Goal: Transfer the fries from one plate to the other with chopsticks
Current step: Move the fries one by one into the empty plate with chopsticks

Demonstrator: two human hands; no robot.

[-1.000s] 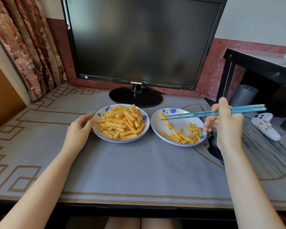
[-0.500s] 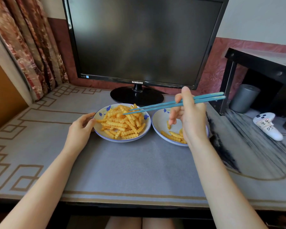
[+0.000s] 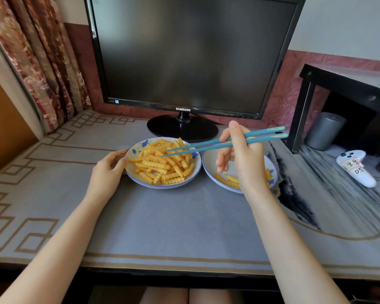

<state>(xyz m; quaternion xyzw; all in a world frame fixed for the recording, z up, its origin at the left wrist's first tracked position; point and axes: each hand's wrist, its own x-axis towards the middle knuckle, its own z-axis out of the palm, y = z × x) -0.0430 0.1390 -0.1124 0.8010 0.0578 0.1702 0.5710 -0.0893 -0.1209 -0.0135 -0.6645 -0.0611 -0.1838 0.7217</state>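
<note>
Two white plates with blue flowers stand side by side before the monitor. The left plate (image 3: 195, 170) carries a heap of crinkle-cut fries (image 3: 162, 165). The right plate (image 3: 208, 165) holds a few fries (image 3: 227, 182), partly hidden behind my right hand (image 3: 241, 159). That hand grips a pair of teal chopsticks (image 3: 206, 145) above the right plate, tips slightly apart over the middle of the fry heap. No fry is between the tips. My left hand (image 3: 108, 172) holds the left plate's left rim with curled fingers.
A black monitor (image 3: 191, 53) and its round stand (image 3: 182, 128) sit just behind the plates. A white game controller (image 3: 355, 167) lies at the right. A black side table (image 3: 347, 84) and grey cylinder (image 3: 325, 130) stand far right. Curtains (image 3: 37, 58) hang at the left.
My right hand has swung the chopsticks left from above the right plate, and their tips now reach over the fry heap on the left plate. The left hand has stayed on the rim.
</note>
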